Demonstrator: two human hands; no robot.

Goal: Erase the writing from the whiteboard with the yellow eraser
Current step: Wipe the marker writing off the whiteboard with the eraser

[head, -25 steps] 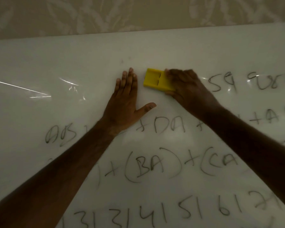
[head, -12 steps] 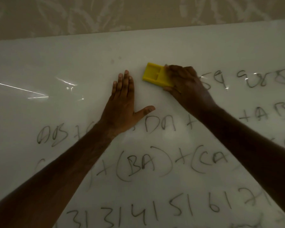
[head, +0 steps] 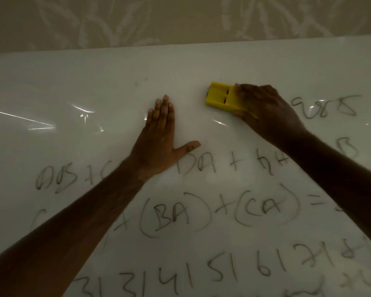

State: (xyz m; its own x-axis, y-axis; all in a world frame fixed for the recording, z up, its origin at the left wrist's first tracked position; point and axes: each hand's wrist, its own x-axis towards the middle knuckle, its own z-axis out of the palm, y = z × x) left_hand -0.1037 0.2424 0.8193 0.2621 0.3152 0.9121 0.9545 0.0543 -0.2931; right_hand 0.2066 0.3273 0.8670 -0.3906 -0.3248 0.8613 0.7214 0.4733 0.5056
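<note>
Pressing flat on the board [head: 51,86], the open left hand [head: 159,144] is bracing it, gripping nothing. The right hand [head: 266,112] is clasping the eraser [head: 221,97] against the top line, beside remaining writing [head: 326,108], probably working rightward.

The left hand [head: 159,144] lies flat, fingers together and thumb splayed, forearm extended, while the right hand [head: 266,112] curls closed in a grip.

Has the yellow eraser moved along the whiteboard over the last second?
Yes. The eraser in the right hand slid rightward, away from the flat left hand; the gap between them has widened and the "59" it now covers is gone.
</note>
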